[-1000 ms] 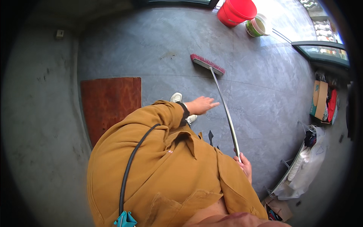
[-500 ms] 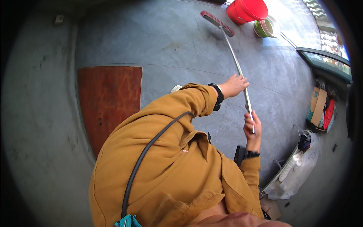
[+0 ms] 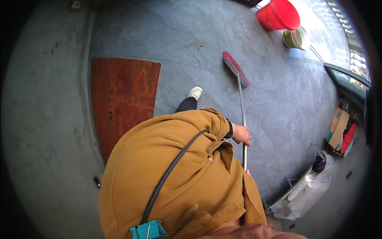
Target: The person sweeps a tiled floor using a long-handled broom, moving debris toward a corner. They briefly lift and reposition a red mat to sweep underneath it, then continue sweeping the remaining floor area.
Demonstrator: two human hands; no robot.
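Observation:
A broom with a pink-red bristle head [image 3: 235, 69] and a long pale metal handle [image 3: 242, 104] reaches down from the upper middle. Its head rests on the grey floor [image 3: 286, 107]. My left hand [image 3: 241, 134] is closed round the handle, back of the hand up, a dark band on the wrist. Lower down, by the handle's end, only a bit of my right hand [image 3: 247, 172] shows past my mustard sleeve; it is at the handle, most of its fingers hidden. My white shoe [image 3: 195, 93] stands left of the broom head.
A reddish-brown board [image 3: 125, 95] lies on the left by the wall. A red bucket [image 3: 278, 16] and a smaller green-white bucket [image 3: 292, 38] stand at the far right. A cardboard box [image 3: 338, 125] and a rack with a white plastic bag [image 3: 298, 199] line the right wall.
The broom head has come nearer, away from the buckets. Both hands have drawn back toward my body, the right one now mostly hidden. My shoe and dark trouser leg show more fully.

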